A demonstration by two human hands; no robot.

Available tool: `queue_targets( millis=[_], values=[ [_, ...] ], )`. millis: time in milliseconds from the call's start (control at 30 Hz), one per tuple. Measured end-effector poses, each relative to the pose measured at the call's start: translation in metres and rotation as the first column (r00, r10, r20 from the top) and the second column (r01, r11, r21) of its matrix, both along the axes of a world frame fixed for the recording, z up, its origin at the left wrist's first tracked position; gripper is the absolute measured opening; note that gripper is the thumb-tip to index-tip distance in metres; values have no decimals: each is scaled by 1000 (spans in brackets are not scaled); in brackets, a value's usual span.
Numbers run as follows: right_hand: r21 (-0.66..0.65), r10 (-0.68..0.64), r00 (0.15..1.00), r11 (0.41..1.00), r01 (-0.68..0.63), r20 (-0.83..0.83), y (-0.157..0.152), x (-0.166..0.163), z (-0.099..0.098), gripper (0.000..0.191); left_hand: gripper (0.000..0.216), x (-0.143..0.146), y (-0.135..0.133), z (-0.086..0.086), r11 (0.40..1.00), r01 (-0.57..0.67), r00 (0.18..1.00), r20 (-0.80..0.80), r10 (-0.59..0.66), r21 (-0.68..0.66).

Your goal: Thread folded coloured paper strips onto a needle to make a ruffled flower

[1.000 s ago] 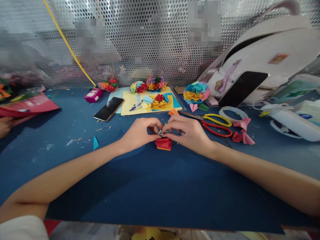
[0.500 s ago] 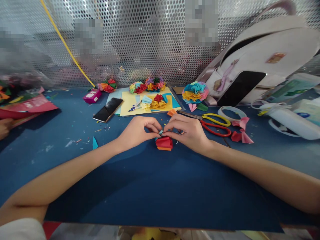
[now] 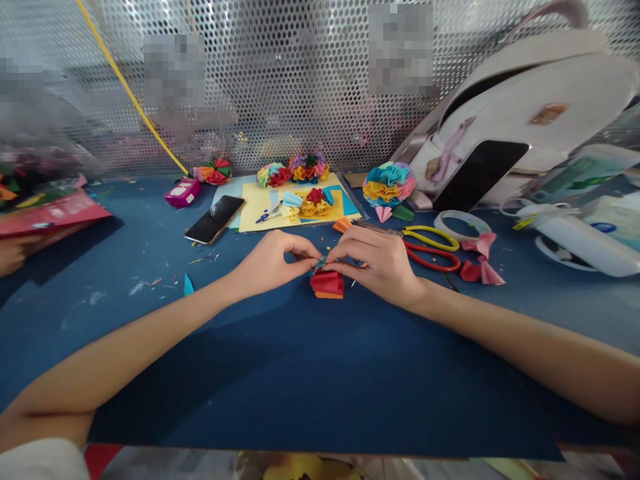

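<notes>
My left hand (image 3: 283, 260) and my right hand (image 3: 377, 260) meet over the middle of the table, thumb and forefinger pinched on each. Between them they grip a folded paper piece (image 3: 327, 283), red with an orange edge, which hangs just below the fingertips. A bit of teal (image 3: 319, 263) shows where the fingertips meet; its exact shape is hidden. Close behind my right hand lie scissors (image 3: 431, 239) with one yellow and one red handle loop, their blades partly covered by the hand. An orange paper piece (image 3: 343, 224) lies just beyond my right fingers.
A black phone (image 3: 215, 219) and a purple box (image 3: 183, 192) lie back left. Paper flowers (image 3: 389, 184) stand along the mesh panel (image 3: 300, 80), some on yellow sheets (image 3: 250, 207). To the right are a tape roll (image 3: 463, 225), a pink paper bow (image 3: 482, 259) and a backpack (image 3: 540, 87).
My fingertips have shifted slightly on the paper piece, and more teal now shows between them. Both hands keep their pinch in nearly the same place.
</notes>
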State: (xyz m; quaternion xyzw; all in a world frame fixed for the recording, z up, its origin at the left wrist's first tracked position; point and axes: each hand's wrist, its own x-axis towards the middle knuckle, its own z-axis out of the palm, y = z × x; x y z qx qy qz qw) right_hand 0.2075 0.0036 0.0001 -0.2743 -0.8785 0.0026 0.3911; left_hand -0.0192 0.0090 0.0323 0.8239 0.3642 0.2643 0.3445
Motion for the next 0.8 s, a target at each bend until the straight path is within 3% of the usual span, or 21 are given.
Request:
queue_targets(
  millis=[167, 467, 633, 800],
  values=[
    [64, -6, 999, 998, 4, 32, 0, -1, 3, 19, 18, 0, -1, 1, 998, 26, 999, -37, -24, 48],
    [15, -2, 1000, 1000, 1, 27, -2, -1, 4, 12, 21, -5, 2, 9, 994, 93, 992, -94, -87, 51],
    [-69, -5, 998, 998, 1, -56, -1, -3, 2, 12, 11, 0, -4, 4, 1000, 15, 1000, -28, -15, 1],
    [-89, 12, 1000, 996, -13, -13, -3, -4, 3, 8, 12, 7, -10, -5, 997, -61, 998, 21, 62, -37]
  ],
)
